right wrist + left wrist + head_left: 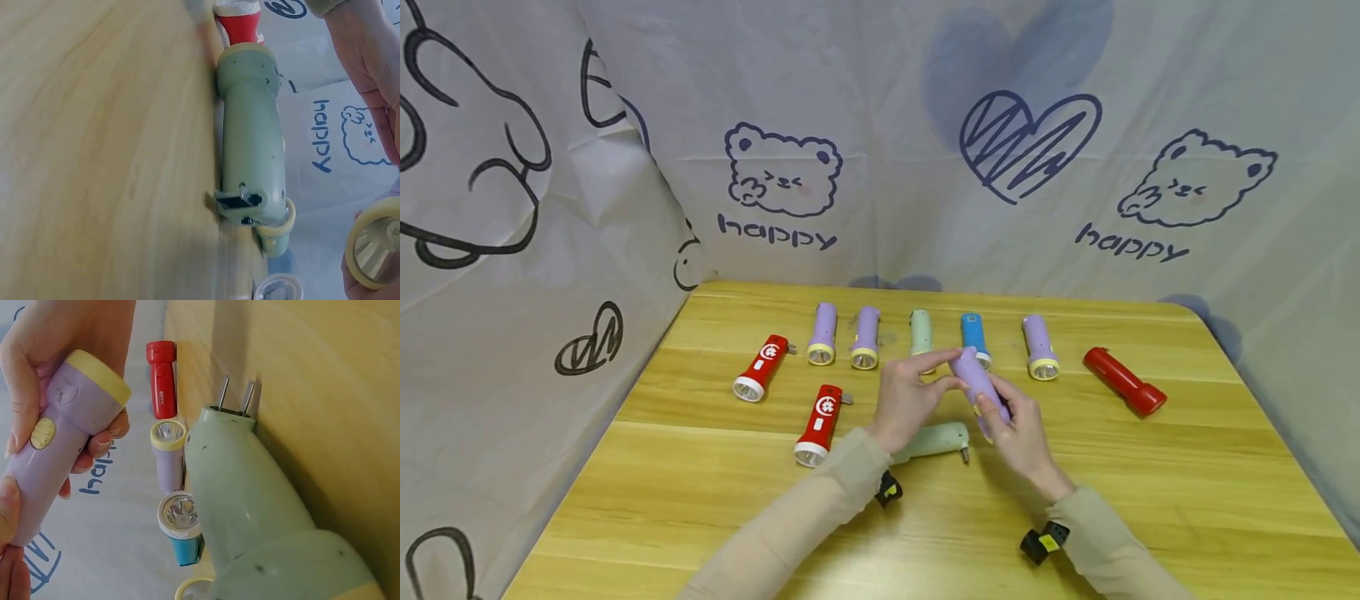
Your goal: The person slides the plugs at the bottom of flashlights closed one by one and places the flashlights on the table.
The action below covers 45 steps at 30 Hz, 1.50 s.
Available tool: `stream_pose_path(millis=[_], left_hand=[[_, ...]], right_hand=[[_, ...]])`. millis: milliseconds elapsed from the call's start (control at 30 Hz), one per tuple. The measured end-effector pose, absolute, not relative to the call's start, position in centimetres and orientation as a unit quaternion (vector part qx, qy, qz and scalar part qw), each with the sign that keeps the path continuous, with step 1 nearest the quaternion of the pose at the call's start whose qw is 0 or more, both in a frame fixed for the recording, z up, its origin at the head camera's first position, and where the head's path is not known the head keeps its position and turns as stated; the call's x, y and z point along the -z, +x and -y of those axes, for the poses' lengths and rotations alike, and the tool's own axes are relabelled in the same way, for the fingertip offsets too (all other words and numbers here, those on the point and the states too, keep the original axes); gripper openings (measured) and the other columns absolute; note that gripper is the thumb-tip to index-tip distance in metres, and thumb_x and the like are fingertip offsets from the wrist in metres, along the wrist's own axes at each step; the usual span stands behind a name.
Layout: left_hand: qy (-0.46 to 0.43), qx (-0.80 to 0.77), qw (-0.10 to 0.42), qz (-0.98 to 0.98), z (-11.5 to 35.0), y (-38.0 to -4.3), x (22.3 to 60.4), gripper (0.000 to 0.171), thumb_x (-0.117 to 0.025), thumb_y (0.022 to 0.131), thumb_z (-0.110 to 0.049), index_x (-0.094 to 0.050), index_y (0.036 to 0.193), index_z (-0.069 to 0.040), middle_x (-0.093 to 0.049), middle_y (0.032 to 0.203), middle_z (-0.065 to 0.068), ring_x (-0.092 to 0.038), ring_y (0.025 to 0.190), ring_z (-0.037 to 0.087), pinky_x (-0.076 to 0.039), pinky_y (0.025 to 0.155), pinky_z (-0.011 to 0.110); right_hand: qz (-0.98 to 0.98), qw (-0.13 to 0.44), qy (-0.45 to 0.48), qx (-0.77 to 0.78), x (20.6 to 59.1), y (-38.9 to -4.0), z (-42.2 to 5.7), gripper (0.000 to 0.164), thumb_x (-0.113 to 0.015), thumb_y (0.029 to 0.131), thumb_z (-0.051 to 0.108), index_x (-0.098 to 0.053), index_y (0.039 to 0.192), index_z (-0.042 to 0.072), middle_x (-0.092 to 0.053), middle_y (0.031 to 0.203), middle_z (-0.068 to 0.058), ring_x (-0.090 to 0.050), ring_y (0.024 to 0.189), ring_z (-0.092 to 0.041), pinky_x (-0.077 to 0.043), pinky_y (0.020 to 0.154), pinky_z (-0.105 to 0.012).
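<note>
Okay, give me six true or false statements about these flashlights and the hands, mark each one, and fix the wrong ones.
1. The left hand and right hand hold the same purple flashlight. True.
2. The prongs of the nearer pale green flashlight are folded away. False: they stick out.
3. Two red-and-white flashlights lie on the table's left side. True.
4. The blue flashlight sits between both red-and-white flashlights. False: it sits between the back-row pale green flashlight and a back-row purple flashlight.
5. The far-right red flashlight has a white head. False: its head is red.
6. The held flashlight has a yellow rim. True.
</note>
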State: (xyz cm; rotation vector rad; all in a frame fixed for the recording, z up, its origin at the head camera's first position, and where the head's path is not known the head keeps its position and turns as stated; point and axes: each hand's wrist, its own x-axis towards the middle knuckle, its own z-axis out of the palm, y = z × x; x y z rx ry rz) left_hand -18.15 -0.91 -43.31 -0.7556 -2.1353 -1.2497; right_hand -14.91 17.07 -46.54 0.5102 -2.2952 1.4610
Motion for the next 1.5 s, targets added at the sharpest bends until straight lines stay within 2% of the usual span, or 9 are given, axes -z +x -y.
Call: stream_pose_path(millis=[133,233,367,533,733,1000,1100,1267,1500], left_hand=[[-0.289,0.464,0.262,0.795,1.3,-18.2,43.2,0.039,-0.086,0.076,-0.013,-0.076,0.112,-0.002,-0.076,0.110,0.014,-0.076,0.082,0.020,-0.057,0.071,0.015],[-0.293,0.464,0.245,0.799,1.5,-18.2,43.1,0.042,-0.086,0.076,-0.014,-0.074,0.114,-0.002,-0.076,0.114,0.014,-0.075,0.104,0.025,-0.059,0.087,0.022],[-0.300,0.459,0.226,0.805,1.7,-18.2,43.2,0.043,-0.086,0.077,-0.014,-0.074,0.116,-0.002,-0.075,0.117,0.014,-0.072,0.111,0.024,-0.057,0.094,0.026],[-0.306,0.469,0.215,0.800,1.6,-18.1,43.6,0.043,-0.086,0.077,-0.013,-0.074,0.118,-0.003,-0.074,0.119,0.015,-0.072,0.111,0.025,-0.058,0.095,0.028],[-0.304,0.494,0.225,0.783,1.3,-18.0,43.9,0.044,-0.087,0.075,-0.010,-0.074,0.116,-0.001,-0.075,0.116,0.015,-0.075,0.102,0.027,-0.061,0.087,0.035],[-0.303,0.504,0.236,0.774,0.6,-17.6,43.9,0.043,-0.084,0.078,-0.008,-0.072,0.118,0.000,-0.072,0.122,0.016,-0.072,0.113,0.027,-0.055,0.099,0.024],[-0.302,0.495,0.244,0.778,0.3,-17.6,44.0,0.042,-0.083,0.078,-0.008,-0.072,0.117,0.000,-0.072,0.123,0.016,-0.071,0.114,0.027,-0.054,0.099,0.023],[-0.302,0.492,0.251,0.777,0.1,-17.5,44.0,0.040,-0.082,0.079,-0.008,-0.072,0.116,0.001,-0.072,0.123,0.018,-0.071,0.115,0.028,-0.054,0.099,0.024],[-0.296,0.507,0.249,0.770,0.2,-17.6,44.1,0.039,-0.081,0.079,-0.008,-0.073,0.116,0.001,-0.072,0.123,0.017,-0.071,0.115,0.028,-0.054,0.097,0.021]], right_hand=[[0.822,0.187,0.187,-0.504,46.7,-15.0,-17.2,0.029,-0.057,0.099,0.000,-0.065,0.125,-0.007,-0.070,0.090,-0.018,-0.058,0.074,0.002,-0.052,0.060,-0.022],[0.823,0.192,0.200,-0.496,46.8,-15.1,-17.5,0.030,-0.058,0.098,-0.001,-0.064,0.126,-0.007,-0.069,0.093,-0.018,-0.057,0.074,0.001,-0.052,0.059,-0.022],[0.824,0.202,0.217,-0.483,47.1,-15.1,-17.8,0.032,-0.060,0.095,-0.004,-0.063,0.127,-0.007,-0.069,0.099,-0.018,-0.057,0.076,0.000,-0.053,0.061,-0.022],[0.831,0.215,0.220,-0.463,47.4,-15.0,-18.1,0.036,-0.065,0.093,-0.004,-0.063,0.129,-0.006,-0.069,0.104,-0.018,-0.057,0.081,-0.003,-0.052,0.068,-0.021],[0.826,0.231,0.221,-0.464,47.5,-15.0,-18.1,0.038,-0.066,0.090,-0.006,-0.063,0.128,-0.007,-0.068,0.104,-0.018,-0.056,0.083,-0.003,-0.050,0.070,-0.019],[0.819,0.242,0.214,-0.474,47.6,-15.0,-18.2,0.040,-0.065,0.091,-0.008,-0.063,0.131,-0.005,-0.069,0.106,-0.018,-0.057,0.085,-0.002,-0.051,0.072,-0.017],[0.814,0.251,0.213,-0.479,47.7,-15.0,-18.1,0.041,-0.065,0.090,-0.009,-0.063,0.130,-0.006,-0.069,0.105,-0.019,-0.056,0.085,0.000,-0.050,0.071,-0.015],[0.805,0.259,0.207,-0.493,46.5,-14.4,-17.3,0.039,-0.064,0.087,-0.015,-0.061,0.126,-0.015,-0.068,0.101,-0.025,-0.054,0.083,0.004,-0.049,0.069,-0.011],[0.801,0.238,0.200,-0.512,47.5,-14.9,-17.5,0.039,-0.063,0.091,-0.010,-0.061,0.130,-0.011,-0.067,0.104,-0.023,-0.056,0.081,0.004,-0.053,0.064,-0.016]])
